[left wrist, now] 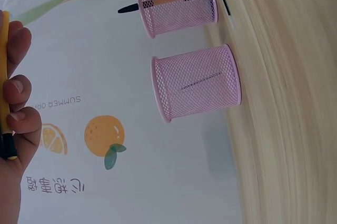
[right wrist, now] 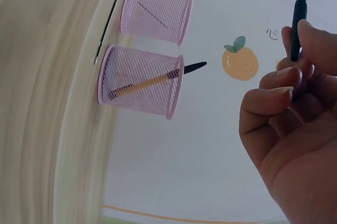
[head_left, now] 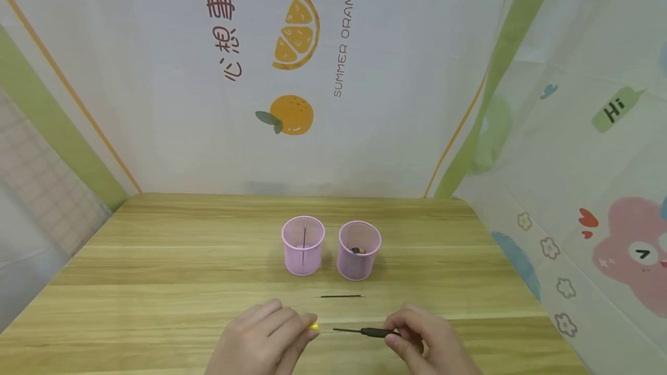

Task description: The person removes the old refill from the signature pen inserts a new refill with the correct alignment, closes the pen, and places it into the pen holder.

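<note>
My left hand (head_left: 263, 337) grips a yellow pen barrel (left wrist: 5, 71) with a black end; in the head view only its yellow tip shows past the fingers. My right hand (head_left: 424, 337) pinches a black pen grip section (head_left: 377, 333) between thumb and fingers. Out of it a thin dark refill (head_left: 346, 330) points left at the barrel, and a faint thin line spans the small gap between them. Whether the refill's end reaches into the barrel I cannot tell. Just beyond the hands, another dark refill (head_left: 342, 296) lies flat on the table.
Behind the loose refill stand two pink mesh cups. A thin refill leans inside the left cup (head_left: 303, 259); the right cup (head_left: 356, 265) holds a yellow and black pen (right wrist: 150, 83). Printed cloth (head_left: 391, 103) hangs at the wooden table's (head_left: 182, 271) back and right.
</note>
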The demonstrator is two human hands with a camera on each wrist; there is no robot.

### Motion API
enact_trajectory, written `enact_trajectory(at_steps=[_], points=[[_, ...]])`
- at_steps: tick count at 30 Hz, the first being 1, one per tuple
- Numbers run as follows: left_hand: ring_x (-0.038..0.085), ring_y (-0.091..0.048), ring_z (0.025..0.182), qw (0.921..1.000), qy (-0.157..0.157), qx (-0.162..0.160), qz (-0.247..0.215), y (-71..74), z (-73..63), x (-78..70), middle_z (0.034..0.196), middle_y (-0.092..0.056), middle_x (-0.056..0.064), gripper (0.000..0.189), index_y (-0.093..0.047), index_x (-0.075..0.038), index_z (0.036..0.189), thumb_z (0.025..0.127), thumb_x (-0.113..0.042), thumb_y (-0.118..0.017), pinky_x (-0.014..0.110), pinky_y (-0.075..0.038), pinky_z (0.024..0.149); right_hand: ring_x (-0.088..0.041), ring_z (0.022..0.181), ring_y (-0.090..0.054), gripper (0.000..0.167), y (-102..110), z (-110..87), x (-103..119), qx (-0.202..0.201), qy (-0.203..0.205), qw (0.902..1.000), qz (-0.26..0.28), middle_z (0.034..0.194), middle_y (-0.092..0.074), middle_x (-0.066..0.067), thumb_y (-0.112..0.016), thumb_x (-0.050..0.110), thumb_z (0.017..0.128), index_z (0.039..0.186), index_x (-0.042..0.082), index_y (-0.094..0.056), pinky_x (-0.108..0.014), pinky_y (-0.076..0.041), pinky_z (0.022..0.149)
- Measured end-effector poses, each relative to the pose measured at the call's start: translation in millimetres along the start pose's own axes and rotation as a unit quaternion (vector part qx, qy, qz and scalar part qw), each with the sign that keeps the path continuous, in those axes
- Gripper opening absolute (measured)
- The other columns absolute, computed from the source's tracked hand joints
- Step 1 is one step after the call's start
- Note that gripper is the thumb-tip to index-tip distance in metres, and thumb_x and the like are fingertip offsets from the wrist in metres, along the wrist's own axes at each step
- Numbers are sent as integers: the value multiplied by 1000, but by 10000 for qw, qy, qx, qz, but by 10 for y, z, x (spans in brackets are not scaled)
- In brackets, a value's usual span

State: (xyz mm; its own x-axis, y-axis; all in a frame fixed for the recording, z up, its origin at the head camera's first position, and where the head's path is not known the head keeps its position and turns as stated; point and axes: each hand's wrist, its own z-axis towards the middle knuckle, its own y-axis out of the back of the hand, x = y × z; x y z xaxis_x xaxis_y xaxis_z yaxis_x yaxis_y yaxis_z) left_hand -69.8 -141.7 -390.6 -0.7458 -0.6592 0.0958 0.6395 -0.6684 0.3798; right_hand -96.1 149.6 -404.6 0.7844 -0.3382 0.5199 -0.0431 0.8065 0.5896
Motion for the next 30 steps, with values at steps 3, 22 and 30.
enact_trajectory(at_steps=[3, 22, 30], points=[[1, -41, 62, 9998, 158, -112, -65, 10, 15, 0, 70, -63, -11, 32, -76, -9, 91, 111, -26, -58, 9, -31, 60, 8, 71, -46, 38, 25, 2, -3, -153, -29, 9999, -74, 77, -52, 9, -82, -9, 83, 101, 22, -69, -12, -43, 56], [2, -53, 70, 9964, 781, 198, -271, -4, -67, -27, 81, -65, -13, 29, -71, -11, 100, 113, -27, -52, 18, -43, 70, 7, 71, -47, 41, 58, 31, 21, -314, -183, 9988, -322, 80, -52, 12, -83, -8, 82, 101, 25, -68, -12, -42, 57], [0, -59, 81, 9886, 1110, 1014, -123, 10, -138, -36, 88, -69, -20, 27, -69, -21, 102, 113, -37, -52, 20, -45, 84, 8, 70, -47, 39, 61, 12, -4, -283, -192, 9989, -315, 79, -52, 11, -82, -8, 83, 102, 24, -68, -13, -42, 56]])
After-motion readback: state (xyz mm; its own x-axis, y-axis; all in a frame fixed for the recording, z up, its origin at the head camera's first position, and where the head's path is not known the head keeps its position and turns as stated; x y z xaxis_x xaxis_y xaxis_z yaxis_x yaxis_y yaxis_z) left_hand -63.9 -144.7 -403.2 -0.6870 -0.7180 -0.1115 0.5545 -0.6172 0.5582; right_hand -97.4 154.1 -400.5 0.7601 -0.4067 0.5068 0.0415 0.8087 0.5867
